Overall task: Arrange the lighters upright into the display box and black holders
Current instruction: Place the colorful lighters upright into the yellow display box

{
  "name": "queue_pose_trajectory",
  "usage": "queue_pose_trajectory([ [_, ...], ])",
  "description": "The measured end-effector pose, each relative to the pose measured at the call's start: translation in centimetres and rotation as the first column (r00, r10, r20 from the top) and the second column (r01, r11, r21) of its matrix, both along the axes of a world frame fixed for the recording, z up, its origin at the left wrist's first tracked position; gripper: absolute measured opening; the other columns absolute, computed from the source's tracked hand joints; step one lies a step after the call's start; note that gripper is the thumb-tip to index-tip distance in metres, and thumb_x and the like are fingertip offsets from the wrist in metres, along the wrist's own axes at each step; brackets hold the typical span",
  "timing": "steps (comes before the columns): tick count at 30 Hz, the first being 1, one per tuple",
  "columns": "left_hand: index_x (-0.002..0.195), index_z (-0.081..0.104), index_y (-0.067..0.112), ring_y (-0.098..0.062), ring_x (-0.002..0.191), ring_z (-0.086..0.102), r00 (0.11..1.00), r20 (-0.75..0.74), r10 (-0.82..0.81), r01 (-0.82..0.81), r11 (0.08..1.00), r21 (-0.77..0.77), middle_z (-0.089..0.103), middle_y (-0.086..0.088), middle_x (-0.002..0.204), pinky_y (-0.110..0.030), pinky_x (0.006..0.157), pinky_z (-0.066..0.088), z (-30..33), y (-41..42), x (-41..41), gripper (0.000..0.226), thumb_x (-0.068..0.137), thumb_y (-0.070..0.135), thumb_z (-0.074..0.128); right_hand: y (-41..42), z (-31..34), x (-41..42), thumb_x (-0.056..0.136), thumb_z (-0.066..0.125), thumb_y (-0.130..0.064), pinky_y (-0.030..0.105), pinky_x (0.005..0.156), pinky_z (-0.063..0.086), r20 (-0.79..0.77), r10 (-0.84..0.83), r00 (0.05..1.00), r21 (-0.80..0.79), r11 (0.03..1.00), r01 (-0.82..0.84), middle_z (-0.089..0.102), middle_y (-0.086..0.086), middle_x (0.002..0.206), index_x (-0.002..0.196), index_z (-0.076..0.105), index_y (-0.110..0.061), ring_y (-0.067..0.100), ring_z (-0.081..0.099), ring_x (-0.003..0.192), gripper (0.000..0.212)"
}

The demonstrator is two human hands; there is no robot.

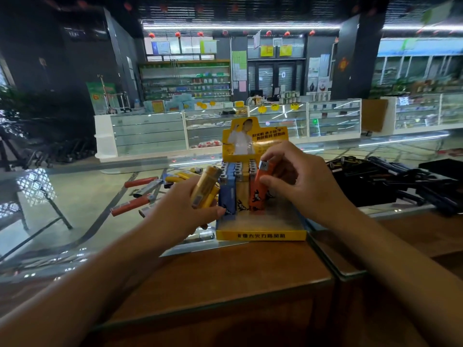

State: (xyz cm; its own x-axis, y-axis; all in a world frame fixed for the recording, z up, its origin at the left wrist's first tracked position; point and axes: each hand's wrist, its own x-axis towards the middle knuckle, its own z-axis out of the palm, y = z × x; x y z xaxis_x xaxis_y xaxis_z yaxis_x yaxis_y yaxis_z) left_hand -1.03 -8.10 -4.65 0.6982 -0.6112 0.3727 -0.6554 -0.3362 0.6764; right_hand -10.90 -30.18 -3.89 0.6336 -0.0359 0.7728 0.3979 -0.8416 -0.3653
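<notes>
The right hand [298,181] pinches an orange lighter [260,189] near its metal cap, thumb in front and fingers [280,156] curled behind, holding it upright with its long axis near vertical and its base already down among the front row of the yellow display box [260,235]. Beside it stand a blue lighter [228,194] and a yellow one, with filled rows behind. The front of the box floor looks bare, so I judge more slots remain. The left hand [190,209] grips a small bunch of yellow lighters [206,187], tilted, just left of the box and touching its corner. Loose lighters [140,182] lie flat on the glass worktop [75,196] farther left; the black holders [390,179] sit well apart on the right.
</notes>
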Motion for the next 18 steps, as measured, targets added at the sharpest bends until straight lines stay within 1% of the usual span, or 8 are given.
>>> queue_pose_trajectory([
  [2, 0.103, 0.060, 0.026, -0.005, 0.059, 0.060, 1.000, 0.011, 0.002, -0.002, 1.000, 0.026, 0.065, -0.001, 0.077, -0.015, 0.050, 0.046, -0.14, -0.06, 0.06, 0.021, 0.087, 0.027, 0.072, 0.10, -0.19, -0.01, 0.089, 0.072, -0.025, 0.009, 0.077, 0.048, 0.000, -0.014, 1.000, -0.079, 0.997, 0.014, 0.059, -0.018, 0.096, 0.109, 0.060, -0.019, -0.002, 0.060, 0.092, 0.025],
  [4, 0.102, 0.060, 0.024, -0.003, 0.059, 0.062, 1.000, 0.003, 0.009, -0.009, 0.999, 0.032, 0.066, -0.002, 0.077, -0.014, 0.050, 0.045, -0.37, -0.06, 0.20, 0.019, 0.087, 0.028, 0.072, 0.00, -0.36, 0.07, 0.087, 0.074, -0.022, 0.007, 0.077, 0.045, -0.003, -0.033, 0.999, -0.134, 0.991, 0.032, 0.059, -0.013, 0.097, 0.108, 0.061, -0.017, -0.001, 0.058, 0.091, 0.025],
  [8, 0.095, 0.061, 0.025, -0.001, 0.056, 0.061, 1.000, -0.014, 0.005, -0.004, 1.000, 0.024, 0.066, -0.002, 0.074, -0.013, 0.048, 0.044, -0.52, -0.15, 0.38, 0.013, 0.088, 0.027, 0.071, -0.29, -0.51, 0.38, 0.086, 0.075, -0.022, 0.011, 0.076, 0.044, -0.032, -0.049, 0.998, -0.181, 0.983, 0.043, 0.056, -0.006, 0.102, 0.108, 0.061, -0.019, 0.003, 0.054, 0.086, 0.026],
  [11, 0.091, 0.061, 0.022, 0.000, 0.054, 0.061, 1.000, -0.028, 0.002, -0.001, 1.000, 0.016, 0.065, -0.002, 0.071, -0.011, 0.047, 0.043, -0.58, -0.14, 0.41, 0.010, 0.088, 0.024, 0.071, -0.22, -0.70, 0.62, 0.086, 0.075, -0.024, 0.011, 0.079, 0.042, -0.059, -0.076, 0.995, -0.215, 0.975, 0.061, 0.052, -0.004, 0.108, 0.111, 0.063, -0.020, 0.004, 0.050, 0.093, 0.028],
  [14, 0.088, 0.063, 0.021, 0.000, 0.056, 0.063, 0.999, -0.030, -0.012, 0.011, 1.000, -0.027, 0.066, 0.000, 0.066, -0.011, 0.049, 0.045, -0.53, 0.04, 0.45, 0.007, 0.090, 0.021, 0.069, -0.10, -0.76, 0.66, 0.085, 0.075, -0.026, 0.007, 0.082, 0.037, -0.068, -0.090, 0.994, -0.213, 0.974, 0.073, 0.049, -0.007, 0.109, 0.112, 0.064, -0.022, 0.001, 0.046, 0.097, 0.029],
  [16, 0.088, 0.065, 0.019, -0.003, 0.055, 0.064, 0.999, -0.045, -0.030, 0.026, 0.996, -0.085, 0.070, 0.007, 0.069, -0.012, 0.049, 0.046, -0.22, 0.33, 0.39, 0.004, 0.092, 0.019, 0.068, -0.13, -0.82, 0.56, 0.085, 0.075, -0.030, 0.005, 0.081, 0.035, -0.066, -0.094, 0.993, -0.217, 0.973, 0.078, 0.048, -0.008, 0.110, 0.113, 0.064, -0.022, -0.003, 0.044, 0.094, 0.031],
  [18, 0.093, 0.068, 0.015, -0.008, 0.059, 0.069, 0.994, -0.095, -0.062, 0.046, 0.986, -0.162, 0.074, 0.008, 0.074, -0.015, 0.052, 0.051, 0.28, 0.73, 0.36, 0.003, 0.092, 0.018, 0.067, -0.01, -0.85, 0.48, 0.083, 0.076, -0.032, 0.003, 0.080, 0.033, -0.043, -0.101, 0.994, -0.215, 0.973, 0.090, 0.048, -0.009, 0.113, 0.116, 0.062, -0.021, -0.007, 0.045, 0.093, 0.038],
])
